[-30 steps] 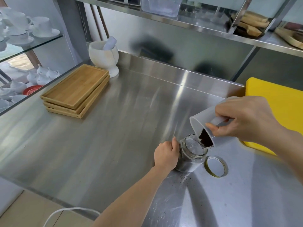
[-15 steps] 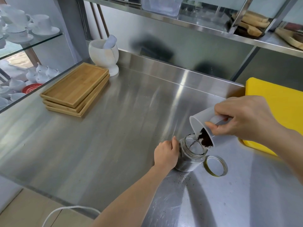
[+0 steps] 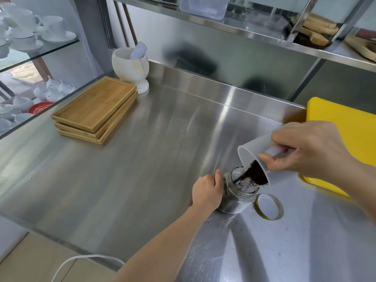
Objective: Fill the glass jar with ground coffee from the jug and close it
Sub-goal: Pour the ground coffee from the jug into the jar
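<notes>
The left hand (image 3: 207, 191), reaching in from the lower middle of the frame on a bare forearm, is wrapping its curled fingers around the left side of the clear round glass jar (image 3: 239, 197), gripping it where it is standing on the brushed stainless-steel tabletop (image 3: 142, 169) in the lower right of centre. The jar is leaning slightly, its open threaded mouth facing up and a little to the right. The right hand (image 3: 307, 149), coming in from the right edge, is clasping the translucent white plastic jug (image 3: 256, 157) from above, thumb along its near side and fingers over the top. The jug is lying tipped almost on its side, its long axis running from upper right down to lower left, its round rim pointing down toward the jar's mouth. Dark, fine ground coffee (image 3: 253, 174) is sliding out over the jug's lower lip in a narrow stream into the jar. Just right of the jar, the round gold-rimmed metal lid (image 3: 268, 207) is lying flat on the tabletop, and loose dark grains are scattered below the jar. A smooth yellow cutting board (image 3: 345, 121) is lying at the right edge, and three stacked rectangular bamboo trays (image 3: 95, 110) are sitting in the upper left beside a white stone mortar with pestle (image 3: 131, 67).
</notes>
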`<state>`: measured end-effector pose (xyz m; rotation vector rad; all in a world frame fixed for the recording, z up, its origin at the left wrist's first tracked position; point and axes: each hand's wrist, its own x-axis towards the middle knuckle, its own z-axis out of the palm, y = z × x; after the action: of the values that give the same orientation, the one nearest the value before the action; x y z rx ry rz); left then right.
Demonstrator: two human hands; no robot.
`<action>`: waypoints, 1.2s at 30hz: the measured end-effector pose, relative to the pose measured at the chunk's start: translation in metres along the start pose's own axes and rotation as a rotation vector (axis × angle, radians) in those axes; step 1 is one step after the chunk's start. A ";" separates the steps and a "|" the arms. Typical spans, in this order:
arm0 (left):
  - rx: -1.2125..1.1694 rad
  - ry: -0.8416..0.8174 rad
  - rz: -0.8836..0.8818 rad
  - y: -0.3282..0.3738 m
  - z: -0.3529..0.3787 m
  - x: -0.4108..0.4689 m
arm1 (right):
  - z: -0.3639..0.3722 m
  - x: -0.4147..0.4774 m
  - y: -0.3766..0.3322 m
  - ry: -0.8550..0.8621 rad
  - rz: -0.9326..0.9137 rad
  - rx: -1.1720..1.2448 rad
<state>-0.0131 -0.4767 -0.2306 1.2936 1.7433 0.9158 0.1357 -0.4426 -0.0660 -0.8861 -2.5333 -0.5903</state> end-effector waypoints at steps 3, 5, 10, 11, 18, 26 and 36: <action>0.002 0.002 0.001 0.000 0.000 0.001 | -0.001 0.001 -0.003 0.022 -0.040 0.002; -0.005 0.002 -0.001 -0.001 0.000 0.000 | -0.001 0.001 -0.003 0.022 -0.054 0.001; 0.019 -0.001 0.010 0.000 -0.001 0.000 | -0.001 0.000 -0.003 0.005 -0.063 0.013; 0.019 0.000 0.010 0.000 0.000 0.000 | -0.002 0.001 -0.003 0.003 -0.068 0.014; 0.027 -0.023 0.008 -0.001 0.000 0.002 | -0.001 0.001 -0.003 -0.022 -0.085 -0.019; 0.005 -0.004 0.007 0.001 -0.001 0.000 | -0.001 0.000 -0.002 0.015 -0.071 -0.022; -0.002 0.000 0.000 0.002 -0.001 -0.001 | -0.004 0.001 -0.001 0.003 -0.080 -0.045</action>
<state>-0.0130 -0.4770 -0.2288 1.2917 1.7415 0.9171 0.1345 -0.4446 -0.0627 -0.8012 -2.5721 -0.6757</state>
